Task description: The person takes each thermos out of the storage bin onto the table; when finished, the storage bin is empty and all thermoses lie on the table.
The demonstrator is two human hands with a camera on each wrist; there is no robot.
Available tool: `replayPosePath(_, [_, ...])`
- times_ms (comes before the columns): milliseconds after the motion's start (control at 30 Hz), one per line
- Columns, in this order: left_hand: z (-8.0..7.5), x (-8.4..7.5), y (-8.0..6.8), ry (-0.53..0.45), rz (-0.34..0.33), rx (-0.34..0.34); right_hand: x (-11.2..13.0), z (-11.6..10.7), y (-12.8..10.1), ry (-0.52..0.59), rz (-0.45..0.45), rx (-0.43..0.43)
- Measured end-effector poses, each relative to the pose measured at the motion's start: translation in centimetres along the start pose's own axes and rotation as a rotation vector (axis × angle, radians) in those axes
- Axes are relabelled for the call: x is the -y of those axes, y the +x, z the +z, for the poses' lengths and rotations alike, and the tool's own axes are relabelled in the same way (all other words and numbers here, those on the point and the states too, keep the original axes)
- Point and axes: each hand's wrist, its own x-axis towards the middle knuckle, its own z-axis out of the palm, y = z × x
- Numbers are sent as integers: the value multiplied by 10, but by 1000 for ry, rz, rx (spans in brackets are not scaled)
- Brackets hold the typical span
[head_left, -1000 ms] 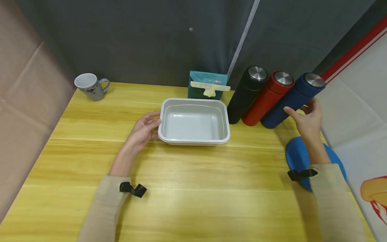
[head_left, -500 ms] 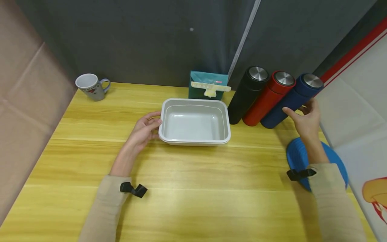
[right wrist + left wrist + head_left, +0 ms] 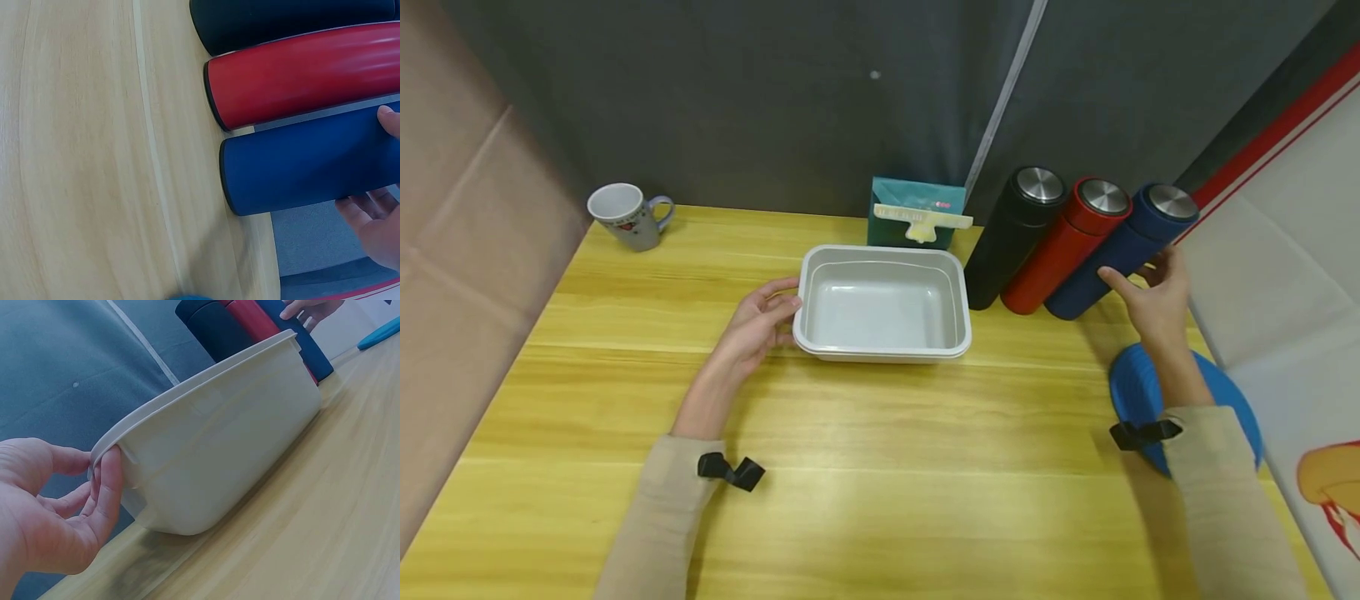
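A white plastic tub [image 3: 880, 250] sits mid-table, empty. My left hand [image 3: 758, 321] lies at its left end, relaxed fingers touching the wall; in the left wrist view the thumb [image 3: 109, 478] presses under the rim of the tub [image 3: 225, 437]. My right hand [image 3: 1150, 298] holds the blue flask [image 3: 1112, 258], thumb in front and fingers behind. In the right wrist view the fingers [image 3: 369, 219] curl under the blue flask [image 3: 300, 162]. The red flask [image 3: 1060, 250] and black flask [image 3: 1011, 237] stand just left of it.
A teal box with a cream clip [image 3: 917, 212] stands behind the tub. A grey mug [image 3: 623, 215] is at the back left corner. A blue ribbed disc [image 3: 1131, 383] lies under my right forearm. Dark curtain behind, brown wall on the left.
The blue flask's steel top and my right hand have shifted slightly left. The left hand and tub have not moved.
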Motion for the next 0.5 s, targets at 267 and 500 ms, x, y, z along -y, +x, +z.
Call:
replayPosePath(267, [-4, 2, 0, 2, 5, 17, 11, 5, -9, 98, -20, 34])
replayPosePath(500, [-14, -2, -4, 73, 11, 22, 3, 3, -18, 224, 79, 76])
